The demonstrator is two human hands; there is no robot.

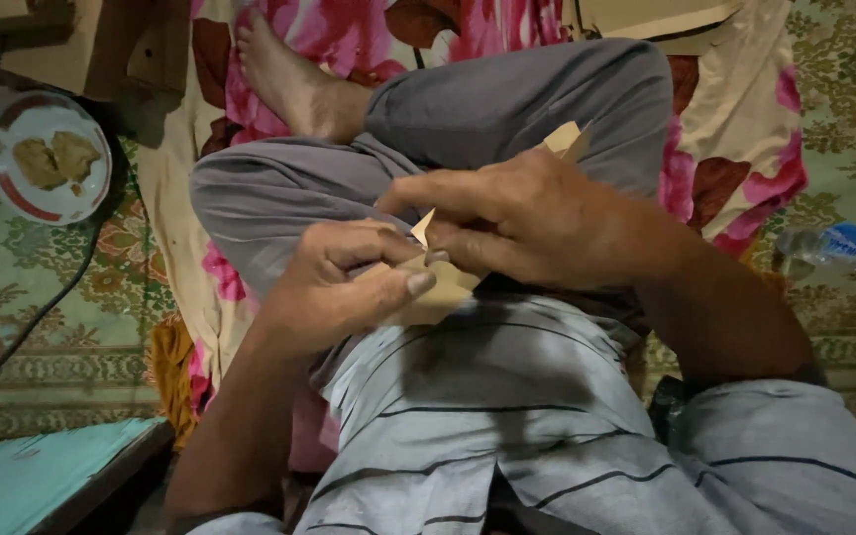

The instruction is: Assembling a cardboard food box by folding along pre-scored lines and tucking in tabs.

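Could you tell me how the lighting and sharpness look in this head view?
Head view: dim, warm light; the left hand, right hand and tan paper between them are fairly sharp; the plate and plastic bottle look softer; deep shadow upper left.

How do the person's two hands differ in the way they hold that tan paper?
The left hand grips the tan paper from below, thumb pressed flat on top. The right hand comes over from above, covering most of it and pinching a fold with its fingertips. Both hold the same piece, over the lap.
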